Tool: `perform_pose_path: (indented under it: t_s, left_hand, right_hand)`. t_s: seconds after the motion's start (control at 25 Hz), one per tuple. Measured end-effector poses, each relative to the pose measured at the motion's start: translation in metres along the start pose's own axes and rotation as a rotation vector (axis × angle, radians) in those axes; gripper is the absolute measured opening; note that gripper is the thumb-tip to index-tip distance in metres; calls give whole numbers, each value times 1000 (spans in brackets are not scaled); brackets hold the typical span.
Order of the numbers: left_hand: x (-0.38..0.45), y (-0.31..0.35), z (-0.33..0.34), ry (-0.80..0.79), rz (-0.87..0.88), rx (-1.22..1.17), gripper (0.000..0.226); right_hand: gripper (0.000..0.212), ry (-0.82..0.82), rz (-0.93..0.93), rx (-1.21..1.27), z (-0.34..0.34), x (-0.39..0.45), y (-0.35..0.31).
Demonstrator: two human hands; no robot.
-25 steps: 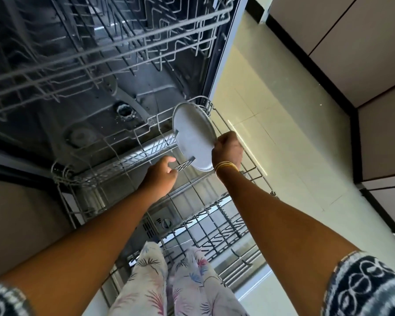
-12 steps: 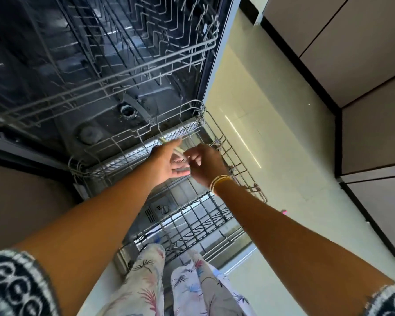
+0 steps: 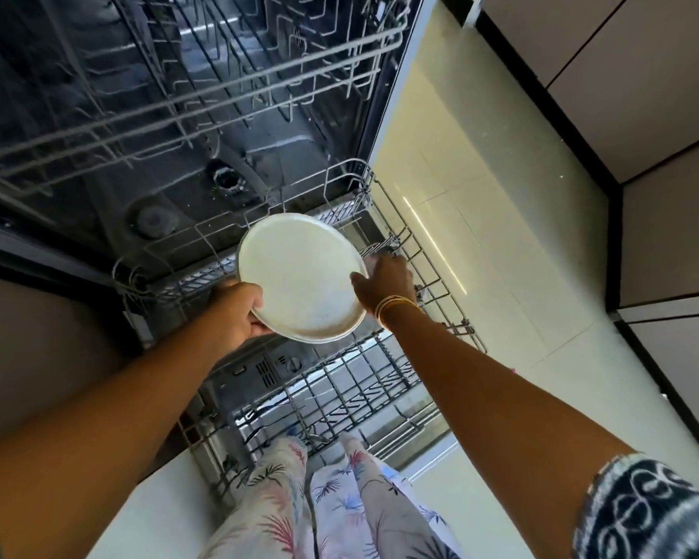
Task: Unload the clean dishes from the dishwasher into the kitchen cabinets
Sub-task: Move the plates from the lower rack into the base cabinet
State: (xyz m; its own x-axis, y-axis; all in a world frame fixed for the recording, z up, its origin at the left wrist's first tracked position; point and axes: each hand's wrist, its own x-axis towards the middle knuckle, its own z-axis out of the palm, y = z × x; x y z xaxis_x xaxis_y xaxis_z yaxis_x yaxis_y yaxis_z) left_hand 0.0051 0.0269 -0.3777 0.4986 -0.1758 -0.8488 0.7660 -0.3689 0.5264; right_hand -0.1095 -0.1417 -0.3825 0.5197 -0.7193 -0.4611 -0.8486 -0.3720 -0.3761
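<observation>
The fingers of the left hand [image 3: 241,308] are hidden beneath the plate [image 3: 301,276]; only the thumb and knuckles show, curled over the plate's near left rim, so this hand grips the plate. The fingertips of the right hand [image 3: 384,282] blur at the plate's far right edge; the hand lies against that edge with the thumb touching the rim, but whether the fingers curl under it is hard to make out. Both upper arms are cut off by the frame's lower corners, showing only a patterned sleeve [image 3: 646,514] on the right.

One plate is visible, round and pale, face up and slightly tilted, held between the two hands and above the lower rack [image 3: 432,276]. Two wire racks can be counted: the lower rack pulled out below the hands, and the upper rack [image 3: 202,98] beyond and above them inside the dark dishwasher [image 3: 110,187]. The far ends of both racks run out of frame or into shadow. Bangles [image 3: 394,306] circle the right wrist; their exact number is too fine to count.

Both arms stretch forward and down, nearly straight, the wrists converging on the plate. Two trouser legs [image 3: 319,502] in a leaf print stand below the hands, at the rack's near end. To the right of the right hand lies the tiled floor [image 3: 481,219], with cabinets [image 3: 642,94] beyond it.
</observation>
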Motion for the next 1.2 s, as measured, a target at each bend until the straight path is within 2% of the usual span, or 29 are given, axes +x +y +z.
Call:
perform_pose_path:
  t_s: [0.12, 0.24, 0.32, 0.56, 0.64, 0.76, 0.84, 0.92, 0.96, 1.0, 1.12, 1.2]
  left_hand:
    - [-2, -13, -13, -22, -40, -45, 55]
    - [-12, -17, -23, 45, -50, -19, 62]
    - [-24, -18, -30, 90, -60, -8, 65]
    - [-99, -23, -57, 64, -73, 15, 63]
    - [-128, -39, -68, 39, -68, 4, 61]
    - [-176, -77, -92, 41, -61, -53, 49]
    - [-207, -109, -109, 23, -75, -101, 44]
    - [-236, -140, -127, -18, -79, -126, 44]
    - [-243, -154, -135, -36, -81, -120, 46]
    - [-252, -167, -145, -55, -80, -125, 50]
    - [-285, -212, -184, -44, -72, -129, 62]
    - [-308, -235, -213, -30, -83, -132, 65]
  right_hand:
    - [66, -56, 276, 332, 4, -12, -6]
    - [47, -142, 406, 614, -5, -31, -13]
    - [38, -125, 439, 608, -15, -50, -19]
    - [35, -72, 449, 631, -60, -148, -39]
    - [34, -72, 429, 468, -63, -179, -34]
    - [24, -94, 432, 550, -56, -227, -27]
    - [27, -97, 417, 491, -48, -262, -18]
    - [20, -99, 432, 375, -43, -300, -12]
    - [25, -110, 281, 151, -41, -317, -9]
    - [32, -98, 240, 136, -40, -339, -9]
    - [35, -71, 250, 273, -13, -392, 2]
    - [31, -36, 286, 461, 13, -435, 4]
